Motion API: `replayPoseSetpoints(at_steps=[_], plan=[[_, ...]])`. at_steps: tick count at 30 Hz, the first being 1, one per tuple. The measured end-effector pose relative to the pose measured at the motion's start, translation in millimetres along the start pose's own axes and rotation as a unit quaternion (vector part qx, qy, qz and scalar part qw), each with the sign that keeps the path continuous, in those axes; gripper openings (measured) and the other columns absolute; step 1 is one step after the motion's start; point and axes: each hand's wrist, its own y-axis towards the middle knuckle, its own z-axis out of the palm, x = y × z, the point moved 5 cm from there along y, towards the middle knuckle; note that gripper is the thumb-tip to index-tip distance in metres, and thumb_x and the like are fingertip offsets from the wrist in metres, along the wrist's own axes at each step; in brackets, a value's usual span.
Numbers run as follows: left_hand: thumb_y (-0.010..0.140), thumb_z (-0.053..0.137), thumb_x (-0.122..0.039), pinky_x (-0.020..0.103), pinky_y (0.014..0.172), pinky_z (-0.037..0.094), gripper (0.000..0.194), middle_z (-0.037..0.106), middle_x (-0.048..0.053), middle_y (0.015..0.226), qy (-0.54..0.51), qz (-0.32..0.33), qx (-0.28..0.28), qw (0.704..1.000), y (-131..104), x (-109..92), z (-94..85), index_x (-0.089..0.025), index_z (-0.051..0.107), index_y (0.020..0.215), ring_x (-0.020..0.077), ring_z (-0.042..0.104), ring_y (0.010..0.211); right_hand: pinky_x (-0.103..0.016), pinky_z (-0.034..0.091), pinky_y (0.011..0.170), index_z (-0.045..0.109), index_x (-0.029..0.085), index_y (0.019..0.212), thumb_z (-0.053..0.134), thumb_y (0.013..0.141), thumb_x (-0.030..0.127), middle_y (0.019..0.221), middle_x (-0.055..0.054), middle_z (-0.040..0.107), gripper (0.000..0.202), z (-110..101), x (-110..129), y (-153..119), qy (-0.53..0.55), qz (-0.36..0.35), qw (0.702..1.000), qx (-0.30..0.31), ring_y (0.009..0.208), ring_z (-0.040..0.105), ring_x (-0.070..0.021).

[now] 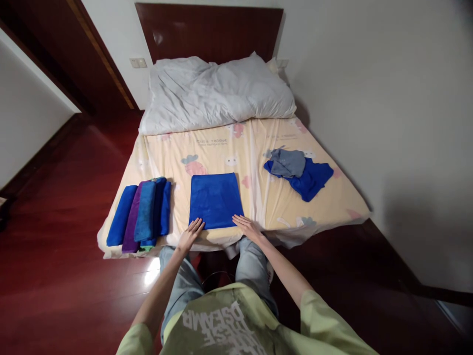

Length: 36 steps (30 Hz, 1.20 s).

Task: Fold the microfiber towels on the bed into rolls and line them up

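A blue cloth (215,199) lies flat in a near-square shape at the front middle of the bed. My left hand (191,233) rests at its near left corner, fingers extended and touching the edge. At the near right corner, the fingertips of my right hand (247,226) lie on the cloth, also stretched out. Neither hand grips anything. Left of the cloth sit several rolled or folded cloths side by side, among them a blue one (121,215), a purple one (133,217) and a teal one (145,211). To the right, a grey cloth (290,163) lies crumpled over a blue one (312,181).
The bed has a yellow patterned sheet (221,150). A white quilt (218,93) is bunched near the dark headboard (210,29). A wall (377,108) runs along the right side. My legs stand against the bed's front edge.
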Motion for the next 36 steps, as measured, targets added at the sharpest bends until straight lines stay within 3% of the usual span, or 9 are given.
replayPoseSetpoints(at_steps=[8, 13, 16, 22, 31, 36], plan=[[0.083, 0.028, 0.002, 0.043, 0.123, 0.027, 0.075, 0.033, 0.003, 0.158, -0.118, 0.036, -0.036, 0.992, -33.6, -5.4, 9.6, -0.023, 0.03, 0.154, 0.0154, 0.023, 0.148, -0.048, 0.038, 0.118, 0.047, 0.022, 0.146, 0.031, 0.086, -0.005, 0.146, -0.004, 0.051, 0.068, 5.0, 3.9, -34.9, 0.056, -0.006, 0.997, -0.05, 0.14, 0.042, -0.0185], [0.087, 0.029, -0.002, 0.051, 0.121, 0.028, 0.064, 0.045, 0.006, 0.151, -0.178, -0.013, -0.122, 0.976, -35.4, 13.9, 14.9, -0.02, 0.046, 0.145, 0.0181, 0.032, 0.145, -0.048, 0.04, 0.116, 0.055, 0.025, 0.14, 0.033, 0.09, 0.0, 0.139, -0.003, 0.058, 0.06, 5.7, 4.0, -32.6, 0.076, 0.046, 0.992, -0.094, 0.136, 0.048, -0.0182], [0.088, 0.029, -0.002, 0.052, 0.12, 0.03, 0.059, 0.049, 0.009, 0.148, -0.196, -0.012, -0.152, 0.969, -39.1, 22.0, 18.4, -0.018, 0.051, 0.14, 0.0187, 0.036, 0.143, -0.048, 0.041, 0.114, 0.06, 0.026, 0.135, 0.036, 0.091, 0.002, 0.135, -0.003, 0.062, 0.056, 3.3, 3.6, -29.9, 0.087, 0.061, 0.988, -0.115, 0.132, 0.053, -0.0181], [0.093, 0.032, -0.009, 0.055, 0.12, 0.028, 0.052, 0.048, 0.008, 0.148, -0.211, 0.018, -0.124, 0.969, -41.6, 17.8, 15.6, -0.019, 0.053, 0.139, 0.0205, 0.034, 0.145, -0.046, 0.044, 0.111, 0.066, 0.027, 0.127, 0.037, 0.089, 0.0, 0.131, -0.003, 0.065, 0.055, 2.1, 2.2, -28.8, 0.101, 0.083, 0.981, -0.145, 0.127, 0.057, -0.0176], [0.095, 0.029, -0.011, 0.049, 0.122, 0.028, 0.052, 0.051, 0.007, 0.146, -0.207, 0.05, -0.064, 0.975, -54.1, 24.3, 18.1, -0.02, 0.053, 0.14, 0.0181, 0.037, 0.143, -0.048, 0.046, 0.109, 0.069, 0.024, 0.123, 0.042, 0.09, 0.004, 0.128, -0.006, 0.066, 0.047, -9.9, 6.3, -40.6, 0.114, 0.07, 0.986, -0.099, 0.125, 0.059, -0.0203], [0.094, 0.034, -0.012, 0.05, 0.12, 0.031, 0.047, 0.058, 0.008, 0.139, -0.222, 0.018, -0.097, 0.97, -51.4, 25.2, 25.7, -0.019, 0.06, 0.132, 0.0212, 0.043, 0.139, -0.046, 0.045, 0.11, 0.072, 0.024, 0.117, 0.04, 0.088, 0.003, 0.124, -0.005, 0.069, 0.048, -7.1, 6.6, -41.1, 0.135, 0.105, 0.975, -0.139, 0.124, 0.06, -0.0191]])
